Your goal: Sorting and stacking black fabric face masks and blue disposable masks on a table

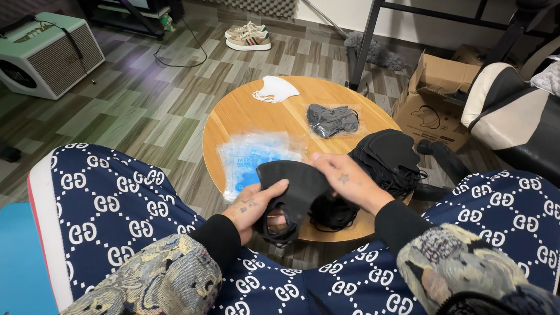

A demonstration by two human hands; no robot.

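Both hands hold one black face mask [294,188] above the near edge of a round wooden table [256,115]. My left hand [252,207] grips its lower left side, with the ear loops hanging under the fingers. My right hand [348,179] pinches its upper right edge. Behind my right hand lies a pile of black masks [390,159]. A stack of clear blue plastic bags [255,156] lies on the table left of the mask. Farther back sit a bagged grey mask [332,120] and a white mask [275,89].
An open cardboard box [437,98] stands on the floor right of the table, beside a black and white chair [521,121]. A pale green amplifier [42,52] sits at far left. A pair of sneakers [249,36] lies on the wooden floor beyond. My patterned knees flank the table.
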